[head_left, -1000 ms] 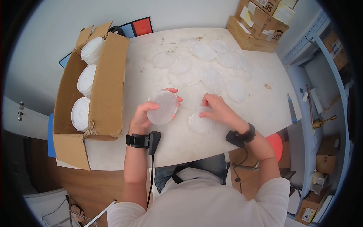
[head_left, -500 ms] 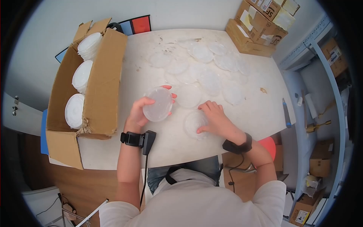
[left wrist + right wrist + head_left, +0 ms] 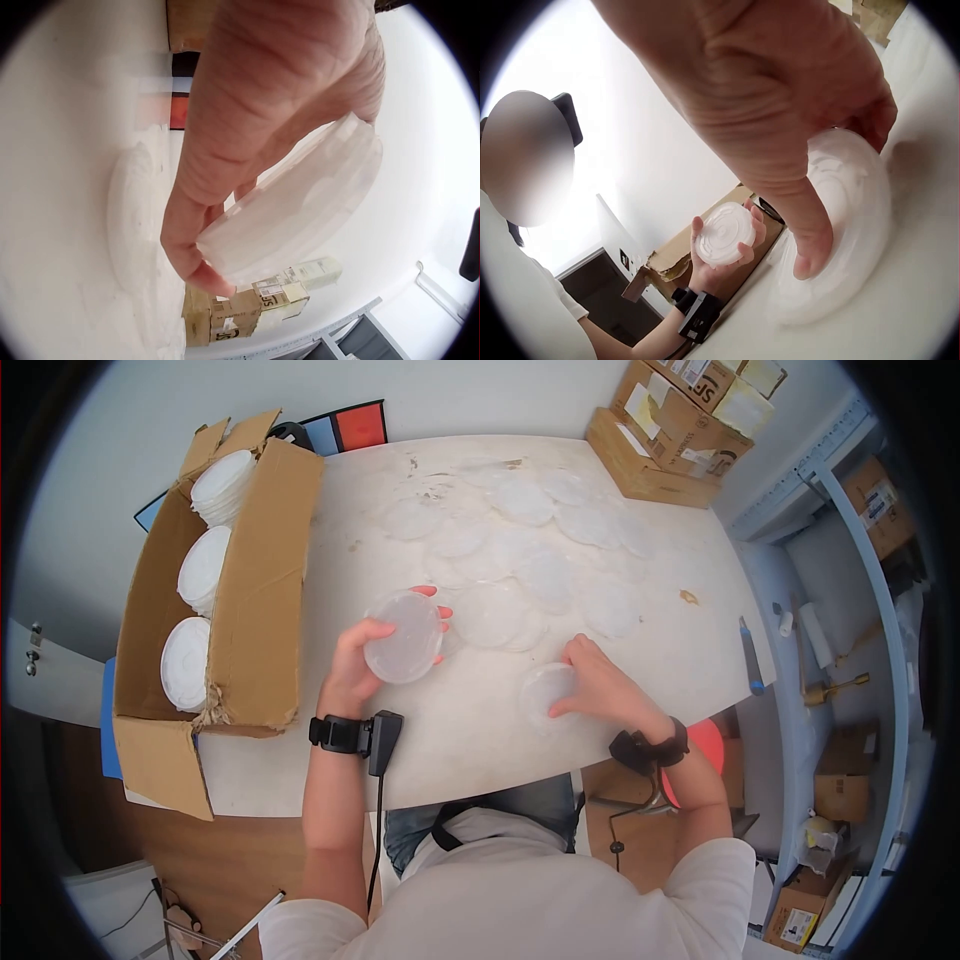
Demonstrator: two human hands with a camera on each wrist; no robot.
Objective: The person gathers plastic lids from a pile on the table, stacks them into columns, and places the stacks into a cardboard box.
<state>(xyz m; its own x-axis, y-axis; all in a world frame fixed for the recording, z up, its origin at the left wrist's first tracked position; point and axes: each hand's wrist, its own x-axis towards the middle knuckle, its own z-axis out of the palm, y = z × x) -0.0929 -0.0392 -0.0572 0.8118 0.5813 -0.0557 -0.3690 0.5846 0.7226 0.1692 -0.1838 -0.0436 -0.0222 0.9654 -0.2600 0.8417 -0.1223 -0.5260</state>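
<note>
My left hand (image 3: 355,660) holds round translucent plastic lids (image 3: 404,638) above the table, thumb on one side and fingers round the far rim. From the left wrist view they look like a thin stack (image 3: 300,199), tilted. Lower and to the right, my right hand (image 3: 612,688) grips another clear round lid (image 3: 545,695) close over the tabletop. Its thumb presses the near part of that lid (image 3: 855,225) in the right wrist view, with the fingertips behind the far rim. Many more such lids (image 3: 545,575) lie spread and overlapping beyond both hands.
At the left stands an open cardboard box (image 3: 262,590) with several stacks of white lids (image 3: 186,665). Taped cartons (image 3: 680,435) are piled at the table's back right corner. A blue-handled tool (image 3: 750,655) lies near the right edge, beside a grey shelf unit (image 3: 880,590).
My right hand has shifted right and slightly toward my body with its lid, away from the spread lids. The left hand keeps its hold. The head view has turned a little.
</note>
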